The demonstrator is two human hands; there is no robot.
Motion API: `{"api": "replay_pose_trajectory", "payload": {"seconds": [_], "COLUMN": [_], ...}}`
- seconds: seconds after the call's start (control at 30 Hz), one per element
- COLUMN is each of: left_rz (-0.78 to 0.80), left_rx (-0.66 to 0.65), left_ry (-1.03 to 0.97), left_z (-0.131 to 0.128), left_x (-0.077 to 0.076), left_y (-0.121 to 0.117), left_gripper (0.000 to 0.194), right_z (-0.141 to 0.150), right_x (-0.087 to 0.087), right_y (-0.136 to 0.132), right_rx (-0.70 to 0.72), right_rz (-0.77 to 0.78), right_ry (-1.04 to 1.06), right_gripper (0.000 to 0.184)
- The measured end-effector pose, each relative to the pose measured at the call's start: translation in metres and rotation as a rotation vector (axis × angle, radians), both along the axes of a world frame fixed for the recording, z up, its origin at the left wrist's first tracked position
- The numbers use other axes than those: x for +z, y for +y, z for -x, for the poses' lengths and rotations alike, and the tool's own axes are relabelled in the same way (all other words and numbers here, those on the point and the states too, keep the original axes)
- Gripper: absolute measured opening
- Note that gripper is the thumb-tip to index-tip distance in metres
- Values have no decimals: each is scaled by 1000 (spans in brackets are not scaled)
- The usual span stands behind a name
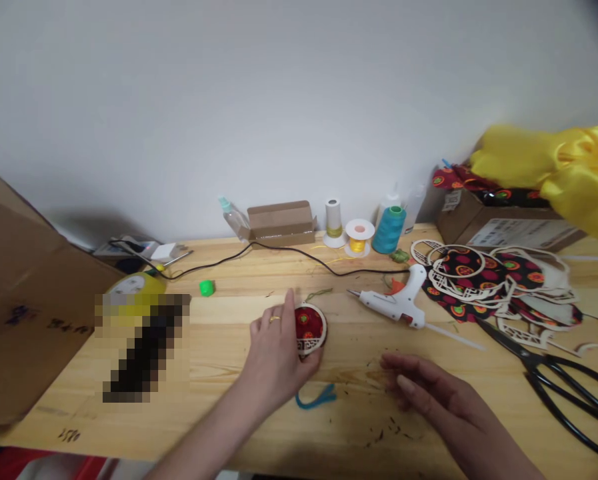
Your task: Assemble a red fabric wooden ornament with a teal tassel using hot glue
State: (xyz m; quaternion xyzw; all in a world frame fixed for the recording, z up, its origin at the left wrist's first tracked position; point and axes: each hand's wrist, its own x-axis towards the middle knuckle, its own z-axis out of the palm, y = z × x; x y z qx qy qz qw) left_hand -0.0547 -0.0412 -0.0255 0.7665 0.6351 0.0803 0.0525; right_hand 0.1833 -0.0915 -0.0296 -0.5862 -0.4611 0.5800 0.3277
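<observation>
My left hand (pixel 277 343) grips a round ornament (pixel 311 327) at its edge, thumb below and fingers along its left side. The ornament has a pale wooden rim, red patterned fabric and a fretwork strip at the bottom. A green cord (pixel 321 293) comes off its top, and a blue tassel (pixel 319 399) lies below it, partly behind the hand. Over the tabletop to the right, my right hand (pixel 431 393) is empty, its fingers loosely curved and apart from the thumb. The nearest tool beyond it is a white hot glue gun (pixel 396 299), nozzle pointing left.
Black-handled scissors (pixel 543 367) lie at right beside wooden frames and patterned fabric pieces (pixel 459 310). Thread spools (pixel 389 230), a small open box (pixel 281 223) and a spray bottle (pixel 233 219) line the wall. A black cable (pixel 299 249) crosses the table (pixel 219 420). A cardboard box (pixel 23 300) stands left.
</observation>
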Motion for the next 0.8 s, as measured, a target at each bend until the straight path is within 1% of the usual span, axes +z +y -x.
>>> {"api": "replay_pose_trajectory", "payload": {"seconds": [0.17, 0.33, 0.43, 0.6, 0.8], "left_rz": [-25, -8, 7, 16, -5], "left_rx": [70, 183, 233, 303, 368], "left_ry": [43, 56, 74, 95, 106], "left_z": [34, 64, 78, 95, 111], "left_x": [1, 6, 9, 11, 8], "left_y": [28, 58, 72, 86, 96], "left_gripper": [85, 84, 84, 86, 81], "right_z": [-1, -2, -2, 2, 3], "right_x": [2, -5, -8, -2, 0], "right_y": [1, 0, 0, 1, 3], "right_rx": [10, 74, 59, 48, 19], "right_rz": [-26, -28, -24, 1, -7], "right_ry": [-80, -119, -129, -125, -109], "right_gripper": [39, 41, 43, 41, 39]}}
